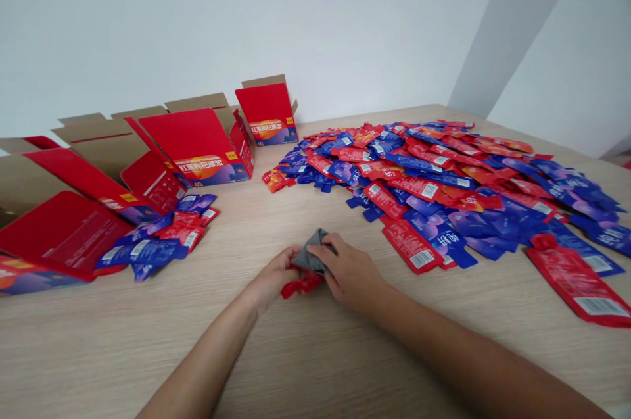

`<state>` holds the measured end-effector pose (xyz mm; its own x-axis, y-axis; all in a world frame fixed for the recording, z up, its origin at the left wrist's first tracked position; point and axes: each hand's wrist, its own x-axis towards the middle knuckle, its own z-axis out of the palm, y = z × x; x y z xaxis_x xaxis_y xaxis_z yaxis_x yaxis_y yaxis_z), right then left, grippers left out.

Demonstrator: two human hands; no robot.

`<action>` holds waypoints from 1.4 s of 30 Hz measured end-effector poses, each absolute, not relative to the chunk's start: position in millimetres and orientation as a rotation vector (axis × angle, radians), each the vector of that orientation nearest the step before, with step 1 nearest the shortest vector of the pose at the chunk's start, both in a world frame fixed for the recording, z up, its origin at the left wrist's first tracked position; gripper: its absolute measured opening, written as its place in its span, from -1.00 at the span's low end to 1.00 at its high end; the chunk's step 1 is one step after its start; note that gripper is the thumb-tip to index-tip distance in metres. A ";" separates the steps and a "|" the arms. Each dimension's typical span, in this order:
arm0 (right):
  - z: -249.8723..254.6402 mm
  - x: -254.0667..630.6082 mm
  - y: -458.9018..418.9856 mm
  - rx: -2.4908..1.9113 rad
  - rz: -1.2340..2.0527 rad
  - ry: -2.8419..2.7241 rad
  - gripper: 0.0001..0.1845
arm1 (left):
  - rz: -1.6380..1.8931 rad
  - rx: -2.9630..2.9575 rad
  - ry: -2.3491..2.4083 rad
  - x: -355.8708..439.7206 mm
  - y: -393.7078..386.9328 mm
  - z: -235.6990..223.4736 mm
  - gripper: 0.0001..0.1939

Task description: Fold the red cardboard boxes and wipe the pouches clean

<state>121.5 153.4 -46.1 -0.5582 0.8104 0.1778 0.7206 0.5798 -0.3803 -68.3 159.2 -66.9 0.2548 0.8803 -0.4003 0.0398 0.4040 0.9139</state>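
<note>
Above the middle of the table, my left hand [277, 272] has its fingers closed on a red pouch [302, 283]. Only the lower end of that pouch shows, below the fingers. My right hand [351, 272] is closed on a folded grey cloth [312, 249], which lies against the pouch and hides its upper part. Both hands are close together, with the fingertips of each near the cloth. A big heap of red and blue pouches [419, 185] spreads to the right of my hands. To the left lies a smaller pile of pouches [162, 235].
Several red printed cartons with open flaps stand along the left, among them a front carton [197, 149] and a rear carton [269, 113]. A single red pouch [576, 277] lies at the near right. The wooden table [296, 366] meets a pale wall [345, 24] behind.
</note>
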 end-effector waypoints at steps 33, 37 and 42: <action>-55.1 153.5 183.1 -1.300 0.502 -1.979 -0.52 | 0.722 2.126 1.360 -72.8 147.2 -58.5 -0.42; -48.6 136.1 159.1 -1.221 0.518 -2.272 -0.45 | 0.700 2.097 1.604 -72.6 149.7 -59.7 -0.66; -45.3 129.7 151.3 -1.219 0.511 -2.382 -0.42 | 0.696 1.994 1.737 -61.9 149.0 -62.5 -0.61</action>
<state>129.7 151.3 -45.3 -0.5309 0.8250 0.1936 0.6729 0.5493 -0.4955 -61.9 149.0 -62.5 0.1019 0.9893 0.1048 0.7879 -0.1446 0.5987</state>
